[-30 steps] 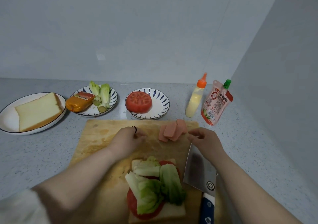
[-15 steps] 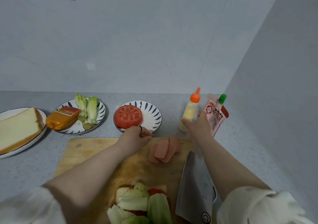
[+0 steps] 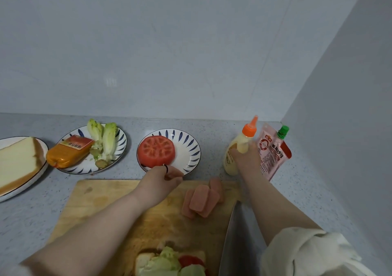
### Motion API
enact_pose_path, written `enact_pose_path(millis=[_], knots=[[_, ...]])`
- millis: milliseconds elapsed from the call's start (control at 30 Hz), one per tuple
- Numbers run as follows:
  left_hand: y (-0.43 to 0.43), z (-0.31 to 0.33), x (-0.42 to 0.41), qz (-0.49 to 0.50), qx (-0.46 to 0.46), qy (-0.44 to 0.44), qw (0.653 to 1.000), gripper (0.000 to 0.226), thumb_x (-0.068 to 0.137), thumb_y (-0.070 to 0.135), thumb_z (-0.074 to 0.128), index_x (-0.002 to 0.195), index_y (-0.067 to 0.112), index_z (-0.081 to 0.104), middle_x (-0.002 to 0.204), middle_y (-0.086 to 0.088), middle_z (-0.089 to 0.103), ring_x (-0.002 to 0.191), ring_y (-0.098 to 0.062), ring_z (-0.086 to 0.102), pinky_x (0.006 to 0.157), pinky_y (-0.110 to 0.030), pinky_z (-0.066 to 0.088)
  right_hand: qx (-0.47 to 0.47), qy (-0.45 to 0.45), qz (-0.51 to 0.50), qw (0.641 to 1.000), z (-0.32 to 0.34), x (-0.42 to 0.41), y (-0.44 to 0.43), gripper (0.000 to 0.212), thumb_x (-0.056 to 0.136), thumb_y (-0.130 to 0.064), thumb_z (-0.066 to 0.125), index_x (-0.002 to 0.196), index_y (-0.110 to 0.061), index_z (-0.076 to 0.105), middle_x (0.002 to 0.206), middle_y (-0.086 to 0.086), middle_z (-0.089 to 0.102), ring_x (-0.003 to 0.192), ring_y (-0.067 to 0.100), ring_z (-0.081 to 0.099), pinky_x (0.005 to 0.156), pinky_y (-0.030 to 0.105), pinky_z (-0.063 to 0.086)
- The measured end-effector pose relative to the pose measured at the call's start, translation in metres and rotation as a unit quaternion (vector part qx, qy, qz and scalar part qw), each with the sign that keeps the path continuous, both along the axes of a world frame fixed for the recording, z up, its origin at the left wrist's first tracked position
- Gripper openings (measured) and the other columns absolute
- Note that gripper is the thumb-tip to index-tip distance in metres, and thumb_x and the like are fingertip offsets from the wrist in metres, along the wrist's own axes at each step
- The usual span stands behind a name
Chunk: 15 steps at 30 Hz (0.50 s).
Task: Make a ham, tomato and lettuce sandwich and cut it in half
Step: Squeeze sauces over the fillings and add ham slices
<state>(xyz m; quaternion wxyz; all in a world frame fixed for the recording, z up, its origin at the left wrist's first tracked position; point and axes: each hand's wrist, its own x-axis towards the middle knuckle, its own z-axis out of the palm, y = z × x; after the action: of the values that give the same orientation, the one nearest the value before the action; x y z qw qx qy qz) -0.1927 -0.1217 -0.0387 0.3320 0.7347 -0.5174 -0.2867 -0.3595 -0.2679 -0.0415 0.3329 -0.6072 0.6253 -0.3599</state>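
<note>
I have the left forearm [image 3: 101, 222] coming in bare from the lower left, and the left hand [image 3: 159, 180] sits knuckles-up with its fingers curled under, a dark ring [image 3: 166, 168] on one. The right arm stretches forward, its pale sleeve [image 3: 307, 252] bunched near the elbow. The right hand [image 3: 246, 159] wraps its fingers round a squeeze bottle [image 3: 242, 143].

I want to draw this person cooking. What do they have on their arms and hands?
A loose cream-white sleeve is bunched up on the right arm, leaving the forearm bare. The left hand wears a thin dark ring on one finger. The right hand wears nothing.
</note>
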Motion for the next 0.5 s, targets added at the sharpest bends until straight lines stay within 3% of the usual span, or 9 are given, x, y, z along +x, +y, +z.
enact_pose_path(millis=[133, 200, 267, 333, 400, 500], knots=[[0.003, 0.005, -0.005, -0.001, -0.006, 0.039, 0.999, 0.021, 0.088, 0.018, 0.057, 0.108, 0.014, 0.063, 0.094, 0.005, 0.063, 0.074, 0.008, 0.049, 0.059, 0.006, 0.035, -0.038, -0.05, 0.013, 0.998, 0.018, -0.001, 0.012, 0.032, 0.084, -0.015, 0.06, 0.111, -0.002, 0.048, 0.094, 0.005, 0.051, 0.087, 0.021, 0.049, 0.069, 0.026, 0.037], [0.004, 0.012, -0.013, 0.009, -0.007, 0.075, 0.997, 0.032, 0.088, 0.022, 0.056, 0.119, 0.016, 0.054, 0.098, 0.007, 0.059, 0.078, 0.004, 0.05, 0.062, 0.003, 0.038, -0.036, -0.122, 0.031, 0.991, 0.035, -0.001, 0.025, 0.018, 0.084, -0.014, 0.059, 0.097, -0.005, 0.051, 0.085, 0.002, 0.055, 0.081, 0.019, 0.052, 0.061, 0.024, 0.04], [0.007, 0.02, -0.021, 0.018, -0.003, 0.165, 0.986, 0.044, 0.09, 0.025, 0.052, 0.131, 0.016, 0.042, 0.109, 0.004, 0.056, 0.09, -0.006, 0.054, 0.071, -0.008, 0.045, 0.004, -0.232, 0.057, 0.971, 0.052, 0.001, 0.044, 0.008, 0.085, -0.012, 0.058, 0.081, -0.011, 0.051, 0.077, -0.001, 0.057, 0.077, 0.017, 0.057, 0.063, 0.025, 0.046], [0.012, 0.029, -0.027, 0.0, 0.008, 0.262, 0.965, 0.048, 0.091, 0.023, 0.049, 0.136, 0.015, 0.033, 0.128, -0.004, 0.05, 0.1, -0.011, 0.053, 0.072, -0.016, 0.051, 0.046, -0.317, 0.093, 0.943, 0.063, 0.002, 0.066, 0.009, 0.085, -0.013, 0.056, 0.078, -0.015, 0.052, 0.073, -0.002, 0.061, 0.073, 0.014, 0.061, 0.07, 0.032, 0.052], [0.021, 0.037, -0.03, -0.04, 0.008, 0.27, 0.962, 0.048, 0.09, 0.02, 0.049, 0.135, 0.014, 0.033, 0.127, -0.001, 0.051, 0.1, -0.008, 0.055, 0.067, -0.011, 0.051, 0.056, -0.34, 0.132, 0.93, 0.068, 0.005, 0.087, 0.01, 0.086, -0.014, 0.055, 0.076, -0.013, 0.051, 0.066, -0.004, 0.061, 0.068, 0.013, 0.063, 0.07, 0.037, 0.052], [0.039, 0.049, -0.031, 0.031, -0.036, 0.282, 0.958, 0.045, 0.088, 0.03, 0.049, 0.131, 0.016, 0.04, 0.113, 0.004, 0.053, 0.095, -0.012, 0.054, 0.062, -0.013, 0.046, 0.039, -0.284, 0.167, 0.943, 0.072, 0.006, 0.115, 0.008, 0.085, -0.014, 0.055, 0.083, -0.008, 0.052, 0.076, 0.007, 0.059, 0.072, 0.018, 0.062, 0.068, 0.037, 0.052]])
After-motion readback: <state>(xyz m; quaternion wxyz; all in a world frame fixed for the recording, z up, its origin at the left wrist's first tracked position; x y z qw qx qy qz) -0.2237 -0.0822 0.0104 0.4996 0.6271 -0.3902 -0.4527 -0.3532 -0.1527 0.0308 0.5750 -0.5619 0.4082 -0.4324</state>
